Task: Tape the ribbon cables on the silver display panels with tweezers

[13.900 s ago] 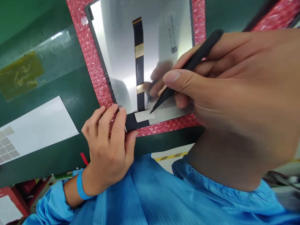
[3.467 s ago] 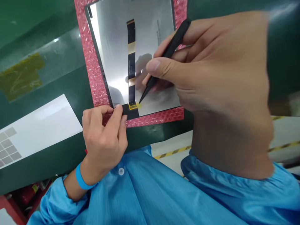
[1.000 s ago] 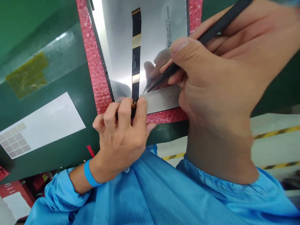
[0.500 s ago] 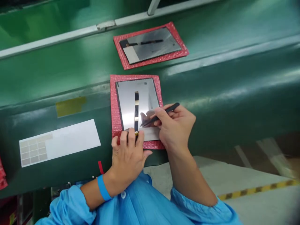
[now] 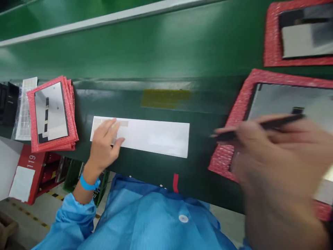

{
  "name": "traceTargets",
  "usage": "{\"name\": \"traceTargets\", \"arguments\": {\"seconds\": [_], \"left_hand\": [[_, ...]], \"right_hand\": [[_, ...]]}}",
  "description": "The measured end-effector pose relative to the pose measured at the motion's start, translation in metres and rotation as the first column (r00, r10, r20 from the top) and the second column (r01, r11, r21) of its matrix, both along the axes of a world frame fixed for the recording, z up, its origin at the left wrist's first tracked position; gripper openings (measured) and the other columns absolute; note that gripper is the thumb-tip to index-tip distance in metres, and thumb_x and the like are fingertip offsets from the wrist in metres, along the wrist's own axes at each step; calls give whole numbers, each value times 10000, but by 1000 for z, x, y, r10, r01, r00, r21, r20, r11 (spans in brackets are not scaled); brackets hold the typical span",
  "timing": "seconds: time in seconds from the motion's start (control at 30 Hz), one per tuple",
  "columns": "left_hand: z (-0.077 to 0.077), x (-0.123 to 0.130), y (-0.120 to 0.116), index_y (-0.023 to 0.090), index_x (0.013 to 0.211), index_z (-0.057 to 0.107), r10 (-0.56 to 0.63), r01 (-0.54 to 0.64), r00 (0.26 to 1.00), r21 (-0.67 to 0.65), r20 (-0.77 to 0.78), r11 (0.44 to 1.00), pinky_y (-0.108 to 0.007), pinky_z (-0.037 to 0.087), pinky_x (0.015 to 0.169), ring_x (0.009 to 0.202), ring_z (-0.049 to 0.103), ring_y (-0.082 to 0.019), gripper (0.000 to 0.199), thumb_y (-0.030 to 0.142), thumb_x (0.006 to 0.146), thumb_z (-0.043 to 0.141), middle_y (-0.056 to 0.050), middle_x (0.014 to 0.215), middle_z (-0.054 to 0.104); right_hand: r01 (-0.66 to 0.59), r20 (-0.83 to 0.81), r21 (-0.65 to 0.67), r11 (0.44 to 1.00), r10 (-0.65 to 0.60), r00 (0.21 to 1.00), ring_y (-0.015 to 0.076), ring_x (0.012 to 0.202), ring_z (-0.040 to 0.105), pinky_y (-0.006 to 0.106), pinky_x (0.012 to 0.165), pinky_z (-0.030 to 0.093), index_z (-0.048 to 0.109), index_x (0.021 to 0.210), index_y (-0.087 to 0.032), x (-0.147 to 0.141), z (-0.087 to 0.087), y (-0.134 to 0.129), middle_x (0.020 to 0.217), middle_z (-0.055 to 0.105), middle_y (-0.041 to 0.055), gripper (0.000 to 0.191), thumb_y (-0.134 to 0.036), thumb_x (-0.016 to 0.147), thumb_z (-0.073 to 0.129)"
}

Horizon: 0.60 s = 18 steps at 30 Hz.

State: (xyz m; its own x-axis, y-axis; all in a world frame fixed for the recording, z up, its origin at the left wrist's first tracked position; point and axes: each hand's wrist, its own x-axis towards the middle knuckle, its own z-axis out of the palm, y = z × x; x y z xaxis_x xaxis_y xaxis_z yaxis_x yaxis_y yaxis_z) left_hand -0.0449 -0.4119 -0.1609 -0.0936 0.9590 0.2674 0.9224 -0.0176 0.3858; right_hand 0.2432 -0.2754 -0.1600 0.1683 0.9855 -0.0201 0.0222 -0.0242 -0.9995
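left hand point(image 5: 105, 146): fingers spread, resting on the left end of white sheet point(image 5: 145, 136) | right hand point(image 5: 270, 166): blurred, clamped on black tweezers point(image 5: 262, 126), right of the sheet, over the silver panel point(image 5: 288, 104)

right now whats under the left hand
The left hand rests on the white sheet, over its end with pale squares. Its fingers cover most squares; the sheet lies on the green belt.

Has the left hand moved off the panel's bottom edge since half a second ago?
Yes. The left hand has gone leftward, away from the red-padded panel, and now rests on the left end of the white sheet.
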Motion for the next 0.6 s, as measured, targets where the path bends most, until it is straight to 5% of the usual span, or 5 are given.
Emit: {"name": "traceTargets", "arguments": {"seconds": [0.1,0.23,0.4,0.6], "left_hand": [[-10,-32,2,182,1526,538,6,-26,994,-171,-113,985,-506,381,1195,1503,469,-340,551,407,1030,628,-139,1600,550],[-12,-26,8,196,1543,522,1,-37,989,-237,-149,971,-476,332,1193,1519,431,-326,579,441,1028,621,-118,1629,520],[-8,-20,8,197,1545,513,-16,-15,992,-246,-122,969,-477,327,1177,1511,432,-330,598,449,1016,633,-121,1625,521],[-8,-21,9,192,1545,504,-22,-9,993,-252,-120,968,-487,332,1164,1498,442,-347,619,482,1014,630,-124,1620,525]], "right_hand": [[-235,-87,-37,971,231,969,230,687,742,290,547,623,681,802,-226,-84,8,-7,731,698,31,245,-341,755,892],[-339,-154,-3,941,335,930,192,678,739,234,520,594,630,818,-211,-148,-14,7,722,699,4,217,-267,792,838],[-331,-73,36,943,332,940,180,685,735,232,522,592,617,840,-221,-159,-35,17,755,702,-6,210,-234,837,826],[-349,-20,25,937,350,937,192,711,736,255,521,586,604,850,-245,-156,-31,16,774,697,-7,258,-279,857,860]]}}
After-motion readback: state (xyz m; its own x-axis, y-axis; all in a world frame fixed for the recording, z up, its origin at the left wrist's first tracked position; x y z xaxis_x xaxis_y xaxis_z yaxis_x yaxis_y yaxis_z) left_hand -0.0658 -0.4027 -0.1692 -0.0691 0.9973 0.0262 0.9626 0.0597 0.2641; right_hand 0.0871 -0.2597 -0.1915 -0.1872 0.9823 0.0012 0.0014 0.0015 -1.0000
